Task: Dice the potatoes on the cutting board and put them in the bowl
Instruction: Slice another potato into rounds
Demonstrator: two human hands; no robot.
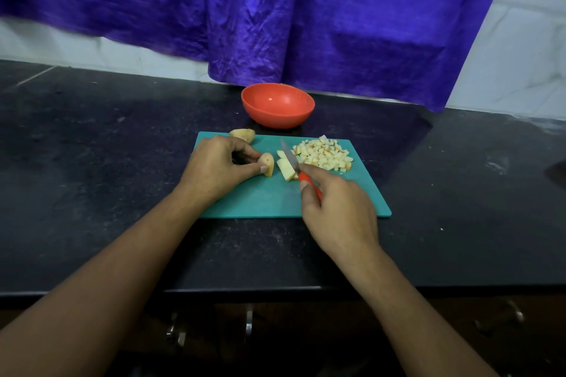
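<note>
My left hand (219,167) pinches a small skin-on potato chunk (267,164) on the teal plastic cutting board (260,199). My right hand (337,202) grips the red-handled knife (289,156), its blade against pale potato slabs (285,169). The pile of diced potato (324,154) lies on the board's far right. The round orange plastic bowl (277,119) sits just beyond the board.

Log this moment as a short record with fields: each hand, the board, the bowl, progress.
left hand: pinches a potato piece on the cutting board
right hand: grips the knife, blade beside cut slices
diced pile: board's far right
potato half: uncut, board's far left edge
bowl: orange, behind the board, no potato visible inside
progress: dicing unfinished, nothing transferred
</note>
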